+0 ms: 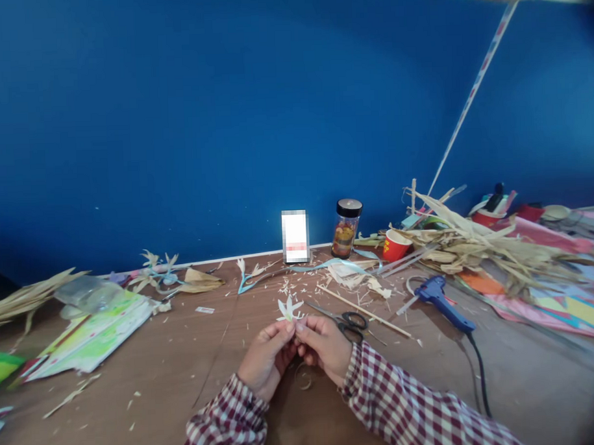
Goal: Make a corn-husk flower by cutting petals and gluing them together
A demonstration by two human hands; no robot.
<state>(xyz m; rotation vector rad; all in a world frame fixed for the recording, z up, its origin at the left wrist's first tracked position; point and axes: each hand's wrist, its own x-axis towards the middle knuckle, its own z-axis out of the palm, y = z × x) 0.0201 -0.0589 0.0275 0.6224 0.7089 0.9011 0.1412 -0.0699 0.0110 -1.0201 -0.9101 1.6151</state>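
A small white flower [289, 308] with pointed petals, seemingly made of corn husk, stands upright above my fingertips. My left hand [268, 353] pinches its base between thumb and fingers. My right hand [325, 345] meets it there, thumb and fingertips closed at the same spot; the flower's lower end is hidden by the fingers. Just beyond my right hand lie dark-handled scissors [352, 321], partly covered by that hand. A thin wooden stick [363, 311] rests on the table behind the scissors.
A blue glue gun [443, 302] with a black cord lies at right. Behind are a red paper cup [396, 245], a lidded jar [346, 228] and a heap of dried husks [468, 239]. At left lies a green-and-white packet [93, 333]. Scraps litter the brown table [185, 356].
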